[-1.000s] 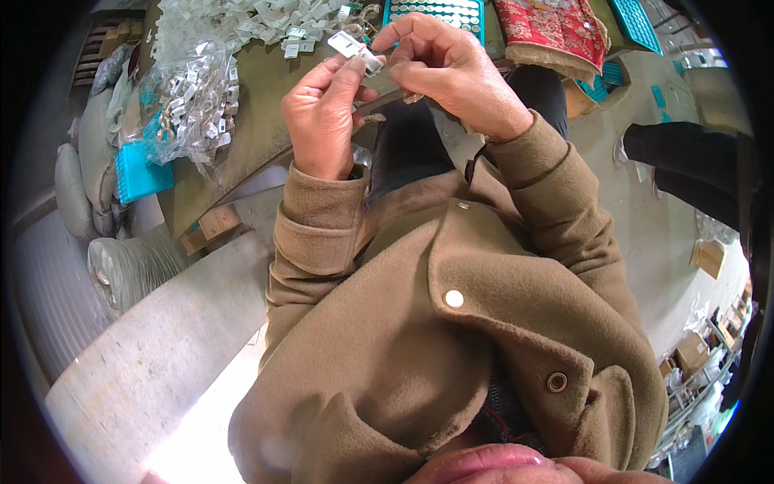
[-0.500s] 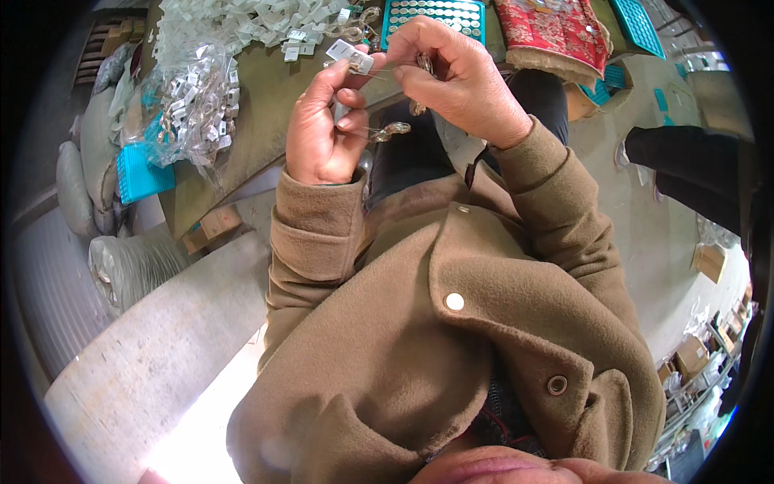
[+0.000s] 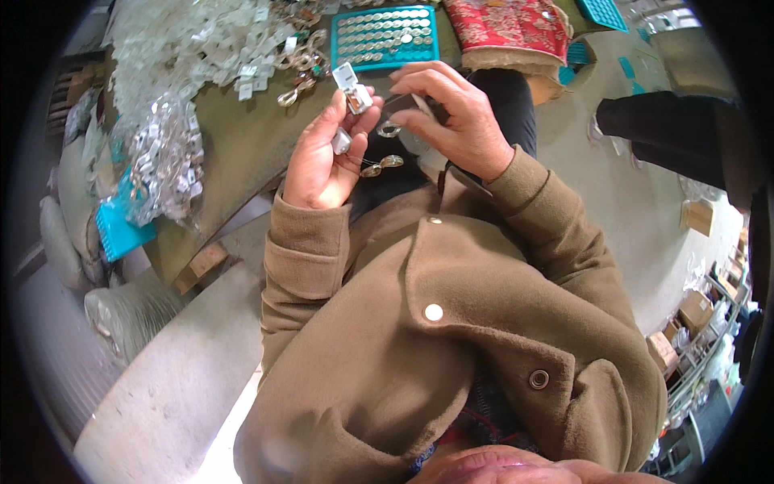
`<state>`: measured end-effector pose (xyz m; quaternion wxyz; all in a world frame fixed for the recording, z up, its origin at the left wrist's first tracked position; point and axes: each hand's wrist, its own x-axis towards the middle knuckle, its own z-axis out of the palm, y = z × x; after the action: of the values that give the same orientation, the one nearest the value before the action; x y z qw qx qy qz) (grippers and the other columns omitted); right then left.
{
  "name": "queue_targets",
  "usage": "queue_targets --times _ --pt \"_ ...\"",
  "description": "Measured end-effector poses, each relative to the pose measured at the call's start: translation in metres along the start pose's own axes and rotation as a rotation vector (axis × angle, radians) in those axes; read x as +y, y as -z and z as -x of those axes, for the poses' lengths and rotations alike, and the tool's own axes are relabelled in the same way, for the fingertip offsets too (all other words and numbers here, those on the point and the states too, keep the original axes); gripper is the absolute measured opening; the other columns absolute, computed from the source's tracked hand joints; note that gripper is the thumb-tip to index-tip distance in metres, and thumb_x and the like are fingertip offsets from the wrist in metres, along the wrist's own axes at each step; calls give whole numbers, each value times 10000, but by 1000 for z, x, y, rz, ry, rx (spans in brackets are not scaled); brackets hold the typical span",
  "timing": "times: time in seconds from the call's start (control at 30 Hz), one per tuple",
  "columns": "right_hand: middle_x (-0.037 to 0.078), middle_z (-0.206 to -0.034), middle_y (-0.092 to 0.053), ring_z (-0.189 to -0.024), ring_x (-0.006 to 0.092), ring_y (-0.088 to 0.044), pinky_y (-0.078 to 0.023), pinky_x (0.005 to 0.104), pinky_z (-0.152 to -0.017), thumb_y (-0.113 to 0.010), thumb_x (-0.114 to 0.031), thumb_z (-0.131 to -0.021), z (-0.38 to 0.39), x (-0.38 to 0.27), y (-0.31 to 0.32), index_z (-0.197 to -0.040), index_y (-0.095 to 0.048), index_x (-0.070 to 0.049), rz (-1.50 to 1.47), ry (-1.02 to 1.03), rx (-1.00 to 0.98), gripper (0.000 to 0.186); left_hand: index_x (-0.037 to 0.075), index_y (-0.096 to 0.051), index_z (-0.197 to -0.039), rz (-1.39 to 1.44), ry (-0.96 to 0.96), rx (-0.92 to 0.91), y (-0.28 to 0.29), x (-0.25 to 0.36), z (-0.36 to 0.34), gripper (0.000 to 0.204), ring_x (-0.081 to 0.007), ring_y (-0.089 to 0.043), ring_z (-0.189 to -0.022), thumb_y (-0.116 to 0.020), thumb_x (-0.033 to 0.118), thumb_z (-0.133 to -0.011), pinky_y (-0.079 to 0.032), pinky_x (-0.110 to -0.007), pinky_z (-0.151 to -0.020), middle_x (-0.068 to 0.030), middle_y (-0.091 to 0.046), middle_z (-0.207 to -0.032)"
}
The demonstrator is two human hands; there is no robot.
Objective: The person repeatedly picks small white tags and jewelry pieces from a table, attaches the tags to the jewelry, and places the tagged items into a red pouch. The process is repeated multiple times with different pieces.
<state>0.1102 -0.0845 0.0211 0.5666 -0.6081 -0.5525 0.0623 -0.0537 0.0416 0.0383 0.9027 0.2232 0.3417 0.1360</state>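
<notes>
Up in front of me, my left hand [image 3: 322, 161] grips a small white plastic case [image 3: 352, 90] between thumb and fingers. The case looks hinged, with its lid lifted. A second small white piece [image 3: 341, 142] sits lower in the same hand. Shiny round pieces on a thin thread [image 3: 381, 166] dangle beside those fingers. To the right, my right hand [image 3: 455, 113] is half curled, its thumb and fingers bent toward the left hand. Beside its thumb tip hangs another shiny round piece [image 3: 389, 129]. What its fingers pinch is too fine to make out.
A pile of white plastic pieces [image 3: 185, 56] covers the table's far left. A clear bag of similar pieces [image 3: 165, 157] lies at its left edge. Behind my hands are a teal tray [image 3: 383, 40] of round items and a red floral cloth [image 3: 508, 32]. A person's dark-trousered leg [image 3: 669, 129] is at right.
The white case has swung from lying flat to standing upright with its lid raised. My right hand has moved slightly away from it, its fingers spread wider. The whole view has shifted.
</notes>
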Motion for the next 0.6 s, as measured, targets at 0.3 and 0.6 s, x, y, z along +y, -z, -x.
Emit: queue_targets --times 0.3,0.6 --pt "98 -798 -606 -689 213 -616 -490 305 -624 -681 -82 -879 -28 43 30 -930 -654 -15 407 -148 97 88 19 -626 -1167 -326 -116 -65 -11 -29 -22 221 -122 -687 -909 -572 75 -960 -583 -212 -682 -95 -702 -1059" --pt "102 -858 -603 -775 333 -644 -521 393 -653 -663 -132 -875 -35 44 14 -942 -634 -94 625 -145 -58 83 11 -627 -1192 -229 4 -64 -11 -35 -29 247 -115 -689 -933 -590 102 -965 -583 -185 -694 -114 -698 -1108"
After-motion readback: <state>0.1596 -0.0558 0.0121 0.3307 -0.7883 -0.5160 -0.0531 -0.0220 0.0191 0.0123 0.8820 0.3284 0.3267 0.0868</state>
